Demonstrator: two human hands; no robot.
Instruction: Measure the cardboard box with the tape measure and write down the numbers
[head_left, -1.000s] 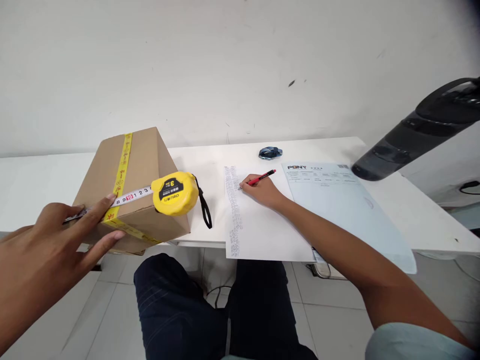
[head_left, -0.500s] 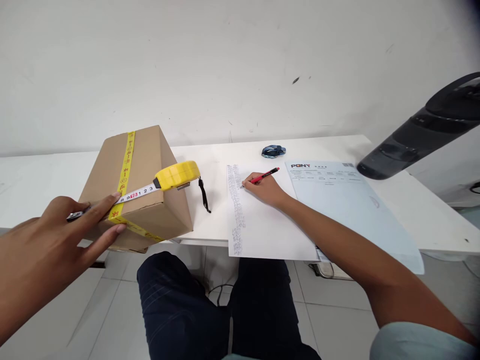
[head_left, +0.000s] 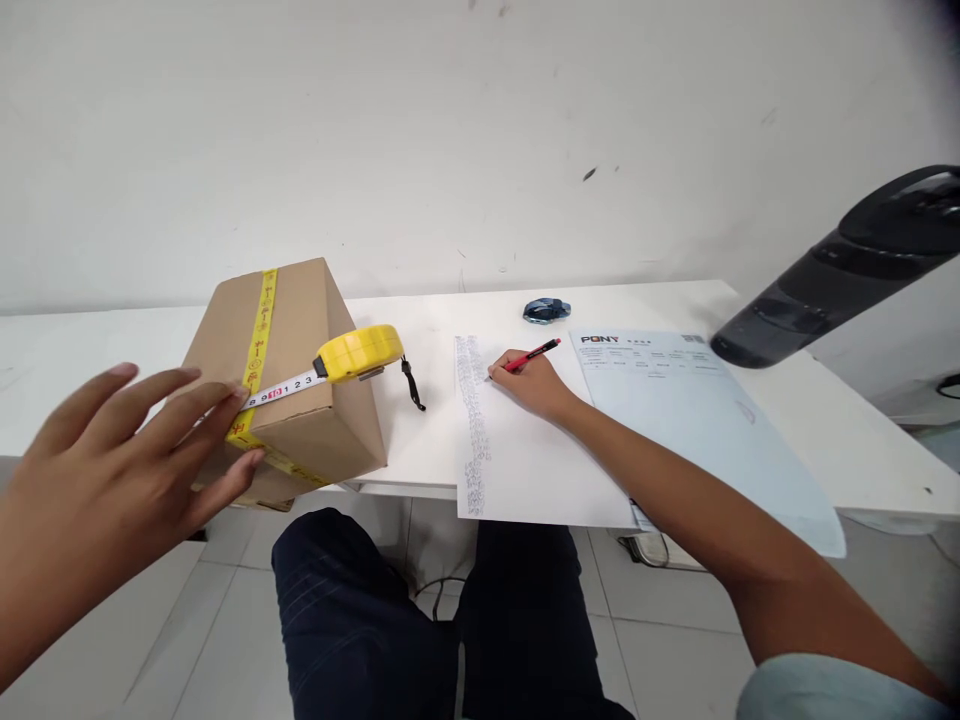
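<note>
Head view, and there's the yellow plastic tape measure, at the right-hand edge of the brown cardboard box, its case jutting past that edge and a short black wrist strap dangling. Its white numbered metal blade runs left over the box top, crossing the printed yellow packing tape, red 10 in plain sight! The left hand is on the blade's far end: fingers spread, a fingertip down on the metal; whether the thumb touches the cardboard, I can't tell.

Across to the right hand, pinching a slim red-and-black pen, tip at the white paper sheet beside a column of dense dark writing. Farther out on the white table: a pale-blue printed sheet on the right, a small dark-blue oblong object near the wall, and a tilted black cylindrical bottle at far right.
</note>
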